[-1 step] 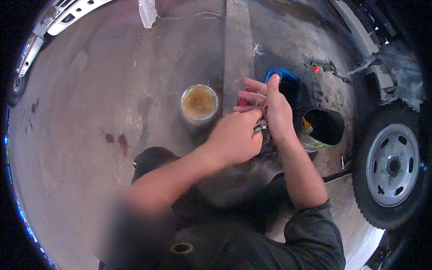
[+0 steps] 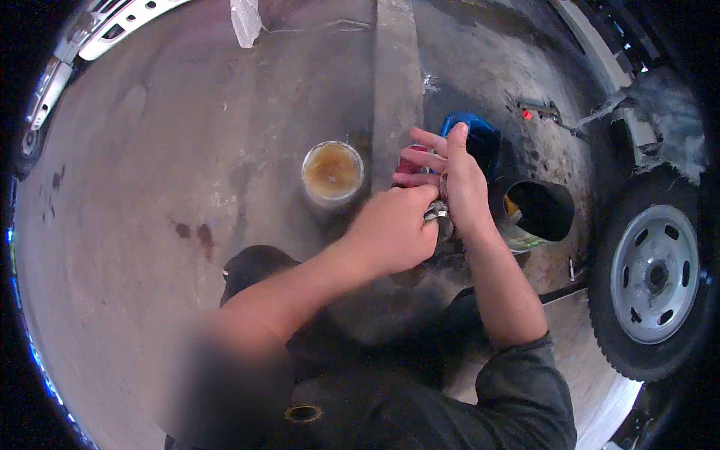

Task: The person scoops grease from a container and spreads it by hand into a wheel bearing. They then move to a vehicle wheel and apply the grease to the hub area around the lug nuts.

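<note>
My left hand (image 2: 391, 234) is closed into a fist around a small shiny metal part (image 2: 436, 214) just above the dark floor. My right hand (image 2: 459, 180) is right beside it, fingers spread and pointing left, with the heel of the hand against the same metal part. A red object (image 2: 411, 162) shows behind the spread fingers; whether the hand touches it is unclear. Both forearms come up from my dark clothing at the lower edge.
A round cup of brownish liquid (image 2: 332, 171) stands on the concrete floor (image 2: 150, 187) left of the hands. A blue container (image 2: 481, 139) and an open dark bucket (image 2: 541, 210) sit to the right. A vehicle wheel (image 2: 654, 276) is at far right, with a small tool (image 2: 537, 112) above it.
</note>
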A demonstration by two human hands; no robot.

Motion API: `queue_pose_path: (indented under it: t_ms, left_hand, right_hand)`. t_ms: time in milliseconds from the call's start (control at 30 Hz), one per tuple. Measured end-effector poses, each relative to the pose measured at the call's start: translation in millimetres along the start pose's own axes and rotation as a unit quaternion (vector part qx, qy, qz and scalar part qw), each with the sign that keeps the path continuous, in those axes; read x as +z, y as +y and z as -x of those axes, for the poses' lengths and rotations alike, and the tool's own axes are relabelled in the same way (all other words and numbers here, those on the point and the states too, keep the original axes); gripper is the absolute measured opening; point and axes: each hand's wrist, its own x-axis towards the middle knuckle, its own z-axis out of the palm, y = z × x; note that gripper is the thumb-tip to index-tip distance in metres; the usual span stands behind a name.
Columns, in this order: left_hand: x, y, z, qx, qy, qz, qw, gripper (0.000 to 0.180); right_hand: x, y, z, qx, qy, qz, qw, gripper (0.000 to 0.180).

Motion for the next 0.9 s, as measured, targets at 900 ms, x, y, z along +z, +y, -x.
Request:
queue_pose_path:
  t_ms: [900]
  left_hand:
    - [9,2,6,-0.022,0.061,-0.002,0.998,0.034]
  right_hand:
    - [1,13,4,-0.027,-0.027,0.012,0.999,0.095]
